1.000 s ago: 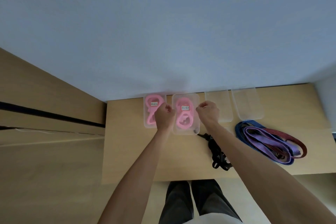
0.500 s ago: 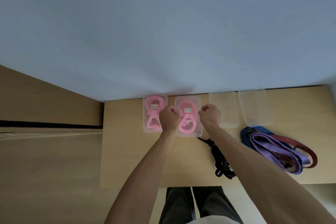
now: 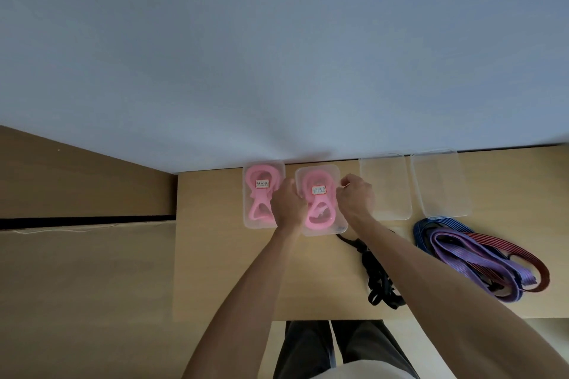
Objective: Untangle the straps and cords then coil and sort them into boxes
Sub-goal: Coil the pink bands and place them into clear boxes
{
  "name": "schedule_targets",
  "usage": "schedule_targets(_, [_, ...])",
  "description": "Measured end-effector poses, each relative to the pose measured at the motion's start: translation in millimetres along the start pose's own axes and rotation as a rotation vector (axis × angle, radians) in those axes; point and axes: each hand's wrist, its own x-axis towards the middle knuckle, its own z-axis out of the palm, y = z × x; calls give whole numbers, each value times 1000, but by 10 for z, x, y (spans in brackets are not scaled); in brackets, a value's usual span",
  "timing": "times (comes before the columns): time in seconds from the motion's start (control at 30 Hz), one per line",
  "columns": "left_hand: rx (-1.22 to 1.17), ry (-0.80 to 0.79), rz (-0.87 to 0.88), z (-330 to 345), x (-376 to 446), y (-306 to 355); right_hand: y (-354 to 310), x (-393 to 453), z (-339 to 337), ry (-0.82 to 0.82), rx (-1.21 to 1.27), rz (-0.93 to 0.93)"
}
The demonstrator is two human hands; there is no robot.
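Two clear lidded boxes stand at the table's back edge, each holding a coiled pink cord under a white label. My left hand [image 3: 288,204] grips the left side of the second box [image 3: 320,229], and my right hand [image 3: 355,197] grips its right side. The first box [image 3: 250,218] sits just left of my left hand. Two more clear boxes [image 3: 385,184] [image 3: 440,181] stand to the right with nothing visible inside. A black strap [image 3: 377,277] lies tangled under my right forearm. A heap of blue, purple and red straps [image 3: 471,258] lies at the right.
The wooden table [image 3: 221,255] meets a pale wall at the back. Its front edge runs just above my dark trousers [image 3: 308,348]. A wooden surface with a dark gap [image 3: 86,220] lies to the left.
Both hands stay on the sides of the second pink-cord box. The camera view has shifted a little, so the table sits lower and further right in the frame.
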Motion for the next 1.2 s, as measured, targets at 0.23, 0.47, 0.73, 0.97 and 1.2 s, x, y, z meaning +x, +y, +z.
schedule_targets(0.23, [-12, 3, 33, 29, -10, 14, 14, 48, 11, -23, 31, 18])
schedule_targets(0.47, [32, 1, -3, 94, -47, -47, -12, 78, 9, -20, -23, 12])
schedule_targets(0.73, [69, -149, -18, -3, -246, -122, 207, -155, -4, -104, 17, 28])
schedule_targets(0.97, [177, -367, -225, -87, -517, -201, 414, -380, -84, -324, -22, 91])
schedule_targets(1.2, [104, -240, -223, -37, -687, -329, 523, -491, -60, -278, 8, 106])
